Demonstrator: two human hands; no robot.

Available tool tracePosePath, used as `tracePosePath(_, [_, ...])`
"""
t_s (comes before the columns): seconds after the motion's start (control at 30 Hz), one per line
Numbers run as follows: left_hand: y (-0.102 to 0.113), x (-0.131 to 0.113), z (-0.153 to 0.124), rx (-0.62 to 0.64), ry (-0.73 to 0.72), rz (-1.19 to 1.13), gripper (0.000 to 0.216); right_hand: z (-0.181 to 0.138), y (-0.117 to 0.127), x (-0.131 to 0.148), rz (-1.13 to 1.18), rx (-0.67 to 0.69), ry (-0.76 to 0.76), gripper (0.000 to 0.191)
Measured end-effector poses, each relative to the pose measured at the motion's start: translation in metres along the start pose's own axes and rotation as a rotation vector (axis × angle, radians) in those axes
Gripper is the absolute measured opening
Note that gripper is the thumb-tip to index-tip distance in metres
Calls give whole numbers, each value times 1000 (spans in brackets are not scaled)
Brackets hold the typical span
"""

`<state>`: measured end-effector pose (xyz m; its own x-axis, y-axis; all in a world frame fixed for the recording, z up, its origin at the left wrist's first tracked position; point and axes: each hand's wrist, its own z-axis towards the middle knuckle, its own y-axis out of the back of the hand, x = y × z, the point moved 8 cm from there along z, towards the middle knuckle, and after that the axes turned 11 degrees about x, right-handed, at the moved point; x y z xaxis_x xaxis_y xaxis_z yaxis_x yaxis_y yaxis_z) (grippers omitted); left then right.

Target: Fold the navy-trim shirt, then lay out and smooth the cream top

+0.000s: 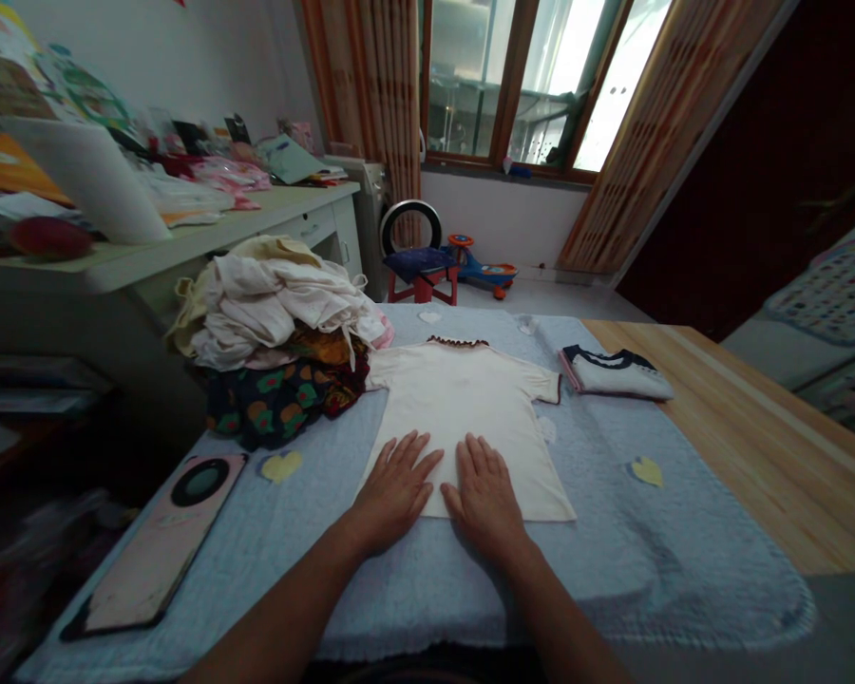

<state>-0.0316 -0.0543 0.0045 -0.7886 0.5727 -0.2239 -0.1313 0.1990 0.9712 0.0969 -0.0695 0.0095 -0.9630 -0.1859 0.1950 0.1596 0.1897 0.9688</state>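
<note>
A white short-sleeved T-shirt (463,399) with a dark ruffled neckline lies spread out flat, its collar pointing away from me. My left hand (397,489) rests palm down on the lower left part of the shirt, fingers stretched out. Beside it, my right hand (485,494) lies flat near the middle of the hem, fingers extended. Neither hand grips the fabric. Under the shirt is a light blue blanket (598,560) with heart patches, covering the table.
A heap of crumpled clothes (277,313) sits at the left, and a folded shirt (617,372) lies at the right. Near the left edge is a pink phone (161,541). Bare wood tabletop (776,446) shows on the right. A cluttered desk (256,223) stands at left.
</note>
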Motion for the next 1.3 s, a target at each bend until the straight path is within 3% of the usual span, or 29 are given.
tracePosePath(0.6, [0, 0, -1, 20, -1, 6, 53, -4, -3, 1, 0, 66, 74, 88])
tracePosePath(0.97, [1, -1, 0, 47, 12, 7, 54, -9, -1, -5, -29, 66, 88, 70])
tracePosePath(1.3, [1, -1, 1, 69, 23, -7, 53, -20, 0, -25, -81, 56, -2, 66])
